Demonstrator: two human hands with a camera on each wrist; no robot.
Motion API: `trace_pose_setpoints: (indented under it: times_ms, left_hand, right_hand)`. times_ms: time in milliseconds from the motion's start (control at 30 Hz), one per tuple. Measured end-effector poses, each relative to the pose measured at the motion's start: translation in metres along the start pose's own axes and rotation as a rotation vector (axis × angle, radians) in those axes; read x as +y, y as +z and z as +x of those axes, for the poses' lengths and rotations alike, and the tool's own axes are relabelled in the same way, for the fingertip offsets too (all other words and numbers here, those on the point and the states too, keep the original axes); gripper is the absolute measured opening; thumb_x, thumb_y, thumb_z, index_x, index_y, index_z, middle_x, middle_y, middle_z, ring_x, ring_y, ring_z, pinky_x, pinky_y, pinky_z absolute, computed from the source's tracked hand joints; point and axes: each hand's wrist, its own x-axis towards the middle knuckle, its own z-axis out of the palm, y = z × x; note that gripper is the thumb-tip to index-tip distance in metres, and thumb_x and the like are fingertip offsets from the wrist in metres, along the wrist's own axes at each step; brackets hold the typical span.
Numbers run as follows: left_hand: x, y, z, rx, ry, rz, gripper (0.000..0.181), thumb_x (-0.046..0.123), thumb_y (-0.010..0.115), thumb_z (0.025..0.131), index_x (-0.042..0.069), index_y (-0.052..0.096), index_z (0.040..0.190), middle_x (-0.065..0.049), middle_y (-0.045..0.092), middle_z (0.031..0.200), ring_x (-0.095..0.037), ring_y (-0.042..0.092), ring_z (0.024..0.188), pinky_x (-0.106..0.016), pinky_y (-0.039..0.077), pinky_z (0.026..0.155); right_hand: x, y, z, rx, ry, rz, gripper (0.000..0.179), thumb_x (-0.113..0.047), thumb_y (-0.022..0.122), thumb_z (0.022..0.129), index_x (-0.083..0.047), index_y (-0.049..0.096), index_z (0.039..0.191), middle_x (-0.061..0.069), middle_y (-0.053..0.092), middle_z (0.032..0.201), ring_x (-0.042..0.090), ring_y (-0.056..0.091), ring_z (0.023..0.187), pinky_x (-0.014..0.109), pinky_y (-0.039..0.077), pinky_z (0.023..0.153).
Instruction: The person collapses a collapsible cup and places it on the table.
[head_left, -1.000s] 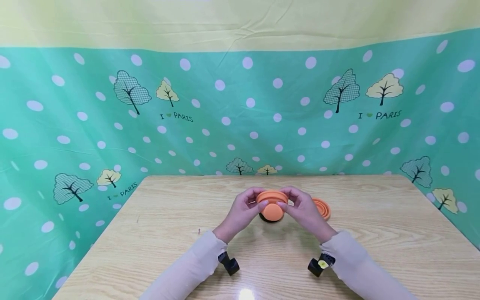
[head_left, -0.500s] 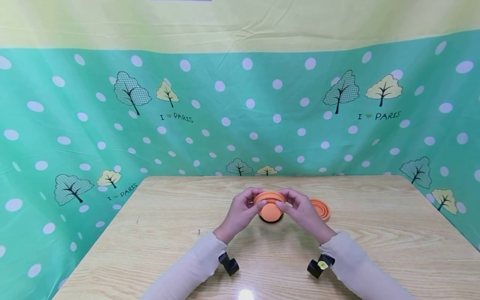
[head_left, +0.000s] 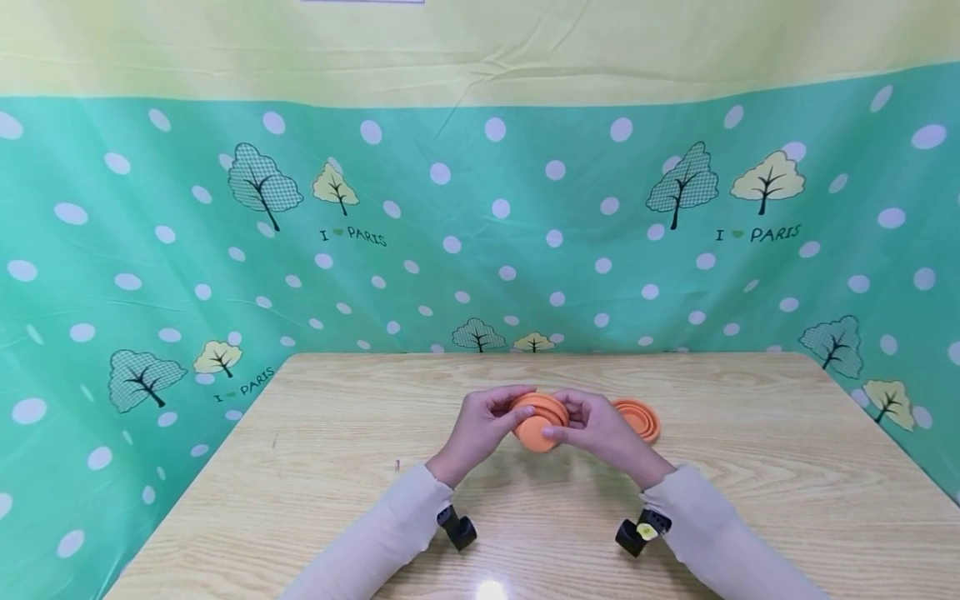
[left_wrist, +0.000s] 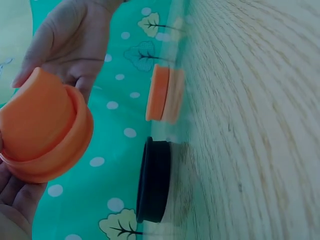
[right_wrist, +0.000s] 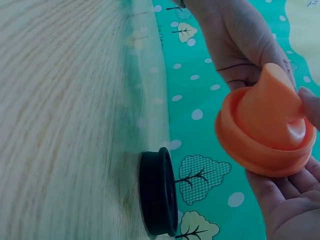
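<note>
Both hands hold an orange collapsible silicone cup [head_left: 553,407] above the table, its round base [head_left: 537,435] tipped toward me. My left hand [head_left: 480,425] grips the left side, thumb against the wall by the base. On the other side, my right hand [head_left: 603,429] pinches it, thumb pressed on the base. The wrist views show the cup [right_wrist: 272,115] partly folded, its wall buckled and leaning inside the wide rim. Below it a black, low round piece [left_wrist: 155,181] sits on the table, hidden from the head view by the cup and hands.
A flattened orange collapsible cup [head_left: 637,419] with concentric rings lies on the table just right of my right hand. The wooden table [head_left: 337,500] meets a green dotted curtain [head_left: 405,275] at its back edge. Black wrist cameras [head_left: 457,529] hang under the sleeves.
The cup has come slightly down and left, and its base has tilted aside. My right thumb has shifted onto the base. The black piece beneath is now covered in the head view.
</note>
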Motion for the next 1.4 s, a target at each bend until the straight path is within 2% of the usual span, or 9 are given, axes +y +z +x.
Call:
trace_pose_setpoints:
  times_ms: [133, 267, 367, 567, 700, 900, 1133, 1333, 1400]
  left_hand:
    - [-0.001, 0.0, 0.0, -0.009, -0.019, -0.015, 0.032, 0.01, 0.063, 0.09, -0.003, 0.062, 0.12, -0.016, 0.066, 0.113, -0.008, 0.065, 0.091, -0.023, 0.054, 0.075]
    - [-0.013, 0.0, 0.004, 0.009, -0.035, -0.064, 0.032, 0.01, 0.059, 0.093, -0.003, 0.06, 0.122, -0.017, 0.065, 0.116, -0.006, 0.063, 0.091, -0.022, 0.053, 0.074]
    - [-0.024, 0.0, 0.007, 0.001, -0.033, -0.119, 0.033, 0.009, 0.054, 0.096, -0.003, 0.056, 0.126, -0.019, 0.062, 0.119, -0.006, 0.062, 0.092, -0.022, 0.053, 0.075]
    - [-0.025, -0.001, 0.006, -0.078, 0.005, -0.208, 0.039, 0.018, 0.052, 0.098, 0.001, 0.05, 0.132, -0.017, 0.059, 0.119, -0.011, 0.06, 0.098, -0.024, 0.052, 0.081]
    - [-0.024, -0.002, 0.005, -0.072, 0.041, -0.239, 0.039, 0.02, 0.056, 0.096, 0.0, 0.052, 0.129, -0.019, 0.061, 0.113, -0.012, 0.061, 0.095, -0.026, 0.053, 0.079]
    - [-0.026, -0.003, 0.006, -0.037, 0.062, -0.219, 0.033, 0.015, 0.061, 0.093, -0.002, 0.057, 0.121, -0.02, 0.066, 0.105, -0.011, 0.065, 0.087, -0.028, 0.055, 0.075]
    - [-0.026, -0.003, 0.006, 0.007, 0.084, -0.198, 0.034, 0.017, 0.066, 0.089, -0.005, 0.061, 0.114, -0.025, 0.067, 0.099, -0.009, 0.066, 0.077, -0.026, 0.056, 0.068]
    - [-0.025, -0.001, 0.005, 0.054, 0.083, -0.165, 0.024, 0.01, 0.064, 0.09, -0.007, 0.064, 0.107, -0.025, 0.068, 0.093, -0.007, 0.065, 0.071, -0.022, 0.054, 0.062]
    - [-0.023, -0.001, 0.005, 0.051, 0.072, -0.156, 0.023, 0.008, 0.063, 0.09, -0.006, 0.065, 0.108, -0.023, 0.069, 0.094, -0.007, 0.065, 0.072, -0.022, 0.053, 0.063]
  right_hand:
    - [0.0, 0.0, 0.0, -0.024, -0.026, -0.005, 0.038, -0.02, 0.07, 0.086, 0.002, 0.057, 0.115, 0.015, 0.065, 0.1, 0.016, 0.065, 0.083, 0.043, 0.055, 0.074]
    - [-0.001, 0.001, -0.001, -0.008, -0.041, 0.004, 0.038, -0.019, 0.069, 0.087, 0.002, 0.056, 0.115, 0.016, 0.063, 0.102, 0.015, 0.065, 0.084, 0.042, 0.055, 0.073]
    - [-0.003, 0.001, -0.001, 0.028, -0.061, 0.018, 0.038, -0.017, 0.069, 0.087, 0.002, 0.055, 0.117, 0.016, 0.063, 0.103, 0.014, 0.065, 0.084, 0.039, 0.055, 0.072]
    - [-0.005, 0.0, -0.003, 0.084, -0.129, 0.103, 0.037, -0.009, 0.069, 0.086, 0.005, 0.053, 0.116, 0.009, 0.064, 0.102, 0.012, 0.064, 0.085, 0.031, 0.055, 0.072]
    - [-0.005, -0.001, -0.003, 0.077, -0.166, 0.149, 0.036, -0.006, 0.069, 0.086, 0.007, 0.052, 0.115, 0.002, 0.065, 0.101, 0.011, 0.065, 0.086, 0.028, 0.056, 0.072]
    - [-0.003, -0.001, -0.003, 0.059, -0.148, 0.167, 0.036, -0.006, 0.068, 0.086, 0.007, 0.052, 0.116, 0.001, 0.065, 0.102, 0.012, 0.065, 0.088, 0.028, 0.055, 0.073]
    - [-0.004, 0.0, -0.003, 0.04, -0.132, 0.168, 0.037, -0.007, 0.068, 0.086, 0.006, 0.053, 0.116, 0.003, 0.065, 0.103, 0.014, 0.065, 0.089, 0.036, 0.056, 0.075]
    - [-0.004, 0.002, -0.003, 0.03, -0.138, 0.161, 0.036, -0.006, 0.068, 0.086, 0.007, 0.053, 0.115, 0.008, 0.065, 0.104, 0.014, 0.066, 0.088, 0.033, 0.056, 0.073]
    - [-0.005, 0.003, -0.003, 0.034, -0.133, 0.149, 0.037, -0.006, 0.069, 0.085, 0.006, 0.053, 0.116, 0.01, 0.064, 0.104, 0.014, 0.066, 0.087, 0.032, 0.056, 0.073]
